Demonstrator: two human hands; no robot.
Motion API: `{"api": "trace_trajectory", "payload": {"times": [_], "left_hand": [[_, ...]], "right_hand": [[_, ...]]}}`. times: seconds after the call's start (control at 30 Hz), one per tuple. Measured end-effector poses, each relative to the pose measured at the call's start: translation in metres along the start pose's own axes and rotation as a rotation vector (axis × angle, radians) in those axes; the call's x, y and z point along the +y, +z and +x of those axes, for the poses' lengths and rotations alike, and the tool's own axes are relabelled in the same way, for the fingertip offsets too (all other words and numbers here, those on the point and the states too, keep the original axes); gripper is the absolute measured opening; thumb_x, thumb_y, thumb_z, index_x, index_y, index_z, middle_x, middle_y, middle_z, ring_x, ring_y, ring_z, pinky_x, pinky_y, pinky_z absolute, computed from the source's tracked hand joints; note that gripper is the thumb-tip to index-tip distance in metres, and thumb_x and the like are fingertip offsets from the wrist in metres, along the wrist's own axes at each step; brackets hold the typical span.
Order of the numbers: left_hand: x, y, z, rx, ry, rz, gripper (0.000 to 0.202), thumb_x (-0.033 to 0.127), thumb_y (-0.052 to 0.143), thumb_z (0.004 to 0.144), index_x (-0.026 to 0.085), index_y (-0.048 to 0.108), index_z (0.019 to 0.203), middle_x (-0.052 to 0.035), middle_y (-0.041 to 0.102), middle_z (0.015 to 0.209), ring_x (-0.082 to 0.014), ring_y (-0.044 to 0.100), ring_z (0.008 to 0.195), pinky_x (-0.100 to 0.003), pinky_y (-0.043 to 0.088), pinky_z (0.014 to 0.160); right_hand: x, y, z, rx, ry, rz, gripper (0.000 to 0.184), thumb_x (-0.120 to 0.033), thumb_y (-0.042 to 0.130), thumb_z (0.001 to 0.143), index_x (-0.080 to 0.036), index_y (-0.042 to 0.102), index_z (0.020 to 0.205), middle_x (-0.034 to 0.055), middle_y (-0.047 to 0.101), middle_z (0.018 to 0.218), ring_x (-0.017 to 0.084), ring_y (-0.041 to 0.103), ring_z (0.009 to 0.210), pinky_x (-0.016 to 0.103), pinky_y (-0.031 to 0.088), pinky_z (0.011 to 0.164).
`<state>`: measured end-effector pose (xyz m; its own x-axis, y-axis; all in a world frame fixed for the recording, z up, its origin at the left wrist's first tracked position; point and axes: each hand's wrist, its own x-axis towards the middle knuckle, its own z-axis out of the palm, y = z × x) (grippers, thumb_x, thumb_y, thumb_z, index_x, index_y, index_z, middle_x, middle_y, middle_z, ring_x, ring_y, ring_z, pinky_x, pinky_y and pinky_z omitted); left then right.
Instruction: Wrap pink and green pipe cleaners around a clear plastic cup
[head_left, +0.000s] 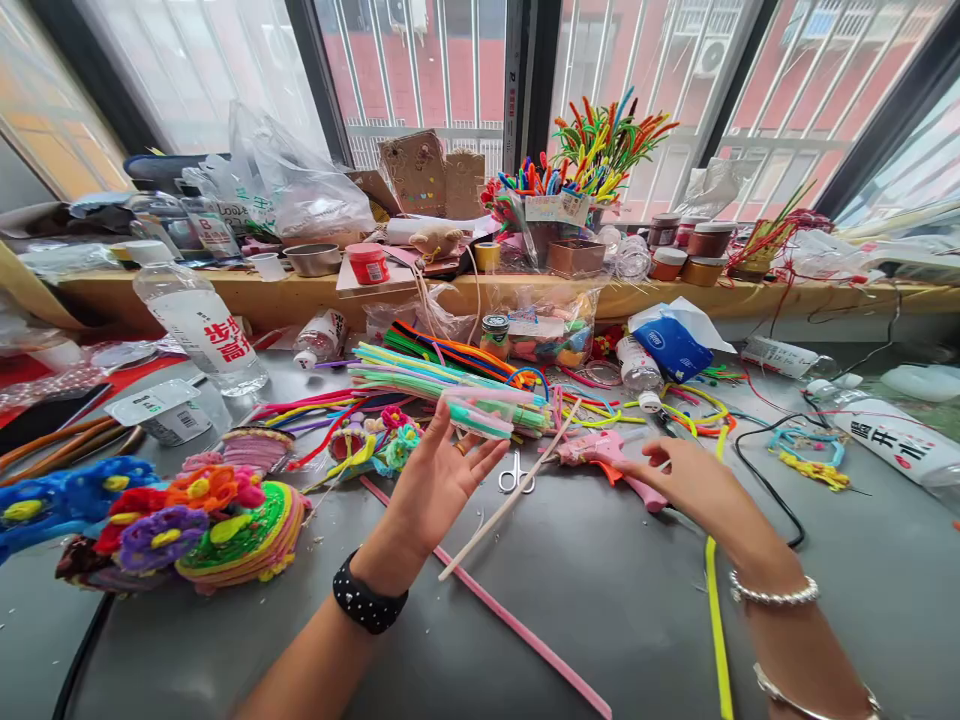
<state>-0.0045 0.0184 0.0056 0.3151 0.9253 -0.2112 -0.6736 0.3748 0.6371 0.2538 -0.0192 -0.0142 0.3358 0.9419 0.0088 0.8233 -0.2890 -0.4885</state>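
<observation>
My left hand [439, 475] is raised palm up with its fingers spread, the fingertips touching the near end of a bundle of pastel pipe cleaners in a clear sleeve [457, 395]. A cream pipe cleaner [510, 500] lies slanted on the grey table just right of that hand. My right hand [679, 475] reaches left, its fingers stretched loosely over the handle of a pink glue gun [596, 450]. Small scissors [516, 472] lie between the two hands.
Pipe-cleaner flower crafts [217, 520] sit at the left. A long pink pipe cleaner [517, 625], a yellow-green one [716, 620] and a black cable [776, 495] cross the table [600, 580]. Water bottles [199, 320] [900, 445] stand and lie at the sides. The cluttered window ledge [300, 295] carries a pot of pipe cleaners [600, 150].
</observation>
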Motion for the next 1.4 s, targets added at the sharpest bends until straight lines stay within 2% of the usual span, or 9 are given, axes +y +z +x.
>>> {"api": "trace_trajectory", "payload": {"times": [0.07,0.2,0.33,0.43,0.57,0.77,1.07,1.3,1.4], "left_hand": [[0.000,0.001,0.001,0.008,0.016,-0.001,0.044,0.037,0.048,0.088,0.021,0.041,0.128,-0.0101,0.059,0.109,-0.0207,0.065,0.094,-0.032,0.056,0.081],[0.001,0.004,0.001,0.033,0.062,-0.016,0.040,0.031,0.044,0.090,0.022,0.041,0.129,-0.0087,0.060,0.106,-0.0188,0.064,0.095,-0.031,0.056,0.081],[0.001,0.005,0.000,0.025,0.065,-0.033,0.035,0.029,0.045,0.090,0.019,0.047,0.123,-0.0096,0.060,0.108,-0.0194,0.062,0.098,-0.031,0.055,0.084],[0.002,0.006,-0.001,0.055,0.042,-0.056,0.030,0.028,0.046,0.090,0.017,0.052,0.117,-0.0089,0.062,0.100,-0.0187,0.063,0.095,-0.031,0.054,0.085],[0.003,0.007,-0.001,0.092,0.027,-0.068,0.023,0.024,0.048,0.088,0.015,0.054,0.108,-0.0084,0.063,0.096,-0.0200,0.064,0.094,-0.032,0.053,0.086],[0.002,0.005,0.000,0.090,-0.001,-0.055,0.022,0.024,0.047,0.089,0.013,0.052,0.106,-0.0101,0.062,0.102,-0.0208,0.064,0.096,-0.032,0.052,0.087],[0.001,0.000,0.002,0.074,-0.054,-0.026,0.022,0.029,0.050,0.088,0.013,0.056,0.102,-0.0098,0.064,0.096,-0.0184,0.065,0.092,-0.029,0.053,0.085],[-0.009,-0.002,0.000,0.021,-0.038,-0.035,0.014,0.028,0.063,0.081,0.015,0.062,0.086,-0.0038,0.065,0.081,-0.0143,0.065,0.086,-0.027,0.052,0.086],[-0.013,0.000,-0.002,-0.015,0.008,0.006,0.012,0.025,0.063,0.080,0.015,0.062,0.087,-0.0038,0.066,0.088,-0.0141,0.065,0.086,-0.027,0.053,0.086]], "right_hand": [[0.001,0.009,0.001,-0.073,-0.018,-0.057,0.049,-0.069,0.054,0.065,-0.022,0.061,0.071,0.0081,0.068,0.069,0.026,0.063,0.060,0.034,0.041,0.052],[-0.002,0.023,0.005,-0.127,-0.043,-0.180,0.044,-0.063,0.058,0.068,-0.019,0.061,0.072,0.0100,0.068,0.080,0.028,0.064,0.073,0.033,0.041,0.055],[-0.006,0.031,0.010,-0.161,-0.017,-0.258,0.034,-0.043,0.059,0.080,-0.013,0.062,0.097,0.0113,0.064,0.101,0.025,0.061,0.091,0.037,0.049,0.073],[-0.005,0.033,0.011,-0.185,0.014,-0.279,0.032,-0.032,0.053,0.088,-0.016,0.055,0.115,0.0082,0.058,0.116,0.020,0.059,0.098,0.041,0.050,0.082],[0.000,0.030,0.011,-0.170,0.044,-0.250,0.031,-0.033,0.054,0.088,-0.016,0.055,0.115,0.0076,0.058,0.115,0.020,0.059,0.097,0.040,0.051,0.081],[0.004,0.013,0.005,0.016,0.050,-0.147,0.030,-0.036,0.058,0.071,-0.015,0.060,0.093,0.0055,0.067,0.079,0.022,0.063,0.070,0.030,0.046,0.060],[-0.001,-0.010,-0.001,0.366,0.107,-0.034,0.057,-0.054,0.053,0.060,-0.014,0.062,0.098,0.0125,0.068,0.081,0.028,0.062,0.069,0.035,0.044,0.059],[-0.034,-0.004,-0.029,0.583,0.016,0.257,0.066,-0.065,0.058,0.057,-0.015,0.063,0.100,0.0081,0.067,0.071,0.024,0.062,0.061,0.035,0.047,0.060],[-0.041,0.004,-0.036,0.667,-0.035,0.283,0.069,-0.067,0.058,0.059,-0.013,0.062,0.101,0.0105,0.068,0.077,0.024,0.063,0.063,0.035,0.048,0.060]]}}
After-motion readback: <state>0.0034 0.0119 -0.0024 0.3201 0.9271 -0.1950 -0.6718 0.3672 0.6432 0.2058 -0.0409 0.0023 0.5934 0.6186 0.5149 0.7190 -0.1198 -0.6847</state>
